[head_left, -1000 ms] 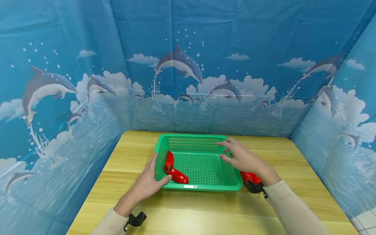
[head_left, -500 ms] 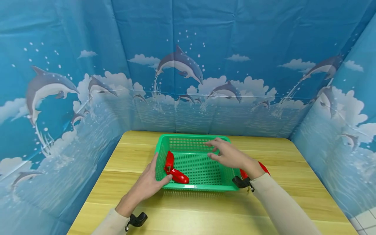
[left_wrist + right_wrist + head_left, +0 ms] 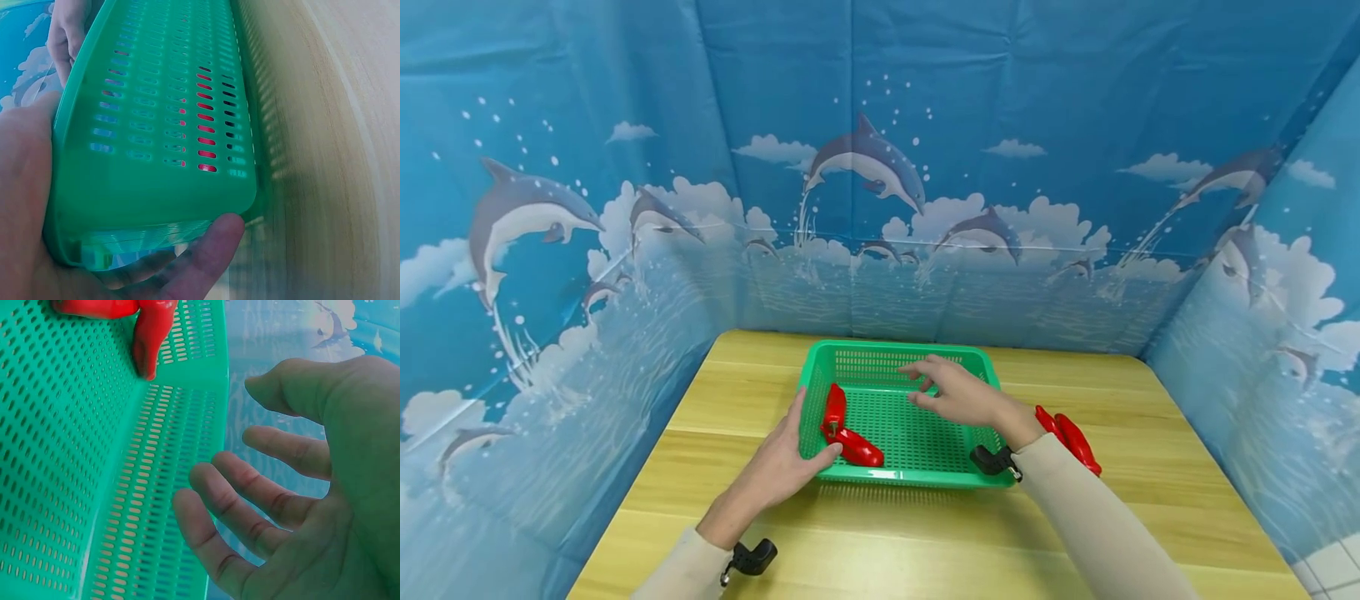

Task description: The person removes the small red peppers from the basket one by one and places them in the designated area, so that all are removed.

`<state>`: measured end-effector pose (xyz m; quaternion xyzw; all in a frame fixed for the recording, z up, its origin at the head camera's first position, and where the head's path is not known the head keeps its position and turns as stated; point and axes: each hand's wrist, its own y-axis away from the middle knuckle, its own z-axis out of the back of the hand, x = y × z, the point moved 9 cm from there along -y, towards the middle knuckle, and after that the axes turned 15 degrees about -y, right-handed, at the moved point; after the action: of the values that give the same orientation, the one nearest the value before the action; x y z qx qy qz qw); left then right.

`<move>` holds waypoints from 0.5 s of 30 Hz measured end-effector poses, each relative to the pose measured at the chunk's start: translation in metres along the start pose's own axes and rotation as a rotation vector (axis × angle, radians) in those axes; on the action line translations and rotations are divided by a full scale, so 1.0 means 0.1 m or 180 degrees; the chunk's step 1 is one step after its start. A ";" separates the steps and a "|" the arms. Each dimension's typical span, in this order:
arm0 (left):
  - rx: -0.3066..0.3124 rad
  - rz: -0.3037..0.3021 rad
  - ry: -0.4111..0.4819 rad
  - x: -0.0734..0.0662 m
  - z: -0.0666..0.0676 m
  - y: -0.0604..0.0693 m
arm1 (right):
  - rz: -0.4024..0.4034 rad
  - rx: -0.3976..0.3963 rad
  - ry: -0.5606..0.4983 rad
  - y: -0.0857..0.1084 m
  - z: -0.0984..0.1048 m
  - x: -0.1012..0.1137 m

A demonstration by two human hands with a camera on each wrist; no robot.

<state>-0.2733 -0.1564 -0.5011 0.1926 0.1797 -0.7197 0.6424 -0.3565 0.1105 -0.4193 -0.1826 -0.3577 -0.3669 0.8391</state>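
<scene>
A green plastic basket (image 3: 917,477) with slotted walls stands on the table. Inside it, towards its left end, two long red peppers lie touching: one upper pepper (image 3: 835,407) and one lower pepper (image 3: 859,448). My left hand (image 3: 775,467) holds the basket's near left corner, its thumb over the front rim and fingers along the outer left side. In the left wrist view, a finger (image 3: 212,253) reaches down beside the basket's corner. Over the basket's right half hovers my right hand (image 3: 958,393), fingers spread and loosely bent, holding nothing, as the right wrist view shows.
More red peppers (image 3: 1077,443) lie on the wooden table (image 3: 880,550) right of the basket, partly behind my right sleeve. A blue dolphin-print curtain (image 3: 917,275) closes off the back and both sides. Each wrist wears a small black camera (image 3: 992,460).
My right hand has moved left, from the basket's right edge to further over its inside, uncovering the peppers on the table. The left hand stays at the corner.
</scene>
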 end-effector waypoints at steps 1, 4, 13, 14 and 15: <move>0.0010 0.0002 -0.0003 0.00 0.00 0.00 | -0.0003 0.0019 -0.0005 -0.02 -0.01 0.00; 0.0038 -0.0007 -0.0001 0.00 0.01 0.00 | -0.0019 0.0074 -0.0035 -0.08 -0.04 0.00; 0.0133 0.0074 0.0051 0.04 -0.01 -0.01 | -0.0051 0.0211 -0.0217 -0.26 -0.13 -0.02; 0.0131 0.0069 0.0051 0.04 -0.01 -0.02 | -0.0059 0.0222 -0.0239 -0.28 -0.14 -0.02; 0.0130 0.0062 0.0052 0.04 -0.02 -0.02 | -0.0061 0.0233 -0.0254 -0.29 -0.16 -0.02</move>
<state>-0.2758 -0.1586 -0.5043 0.2134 0.1683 -0.7153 0.6438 -0.3722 0.0832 -0.4301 -0.1629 -0.4058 -0.3540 0.8267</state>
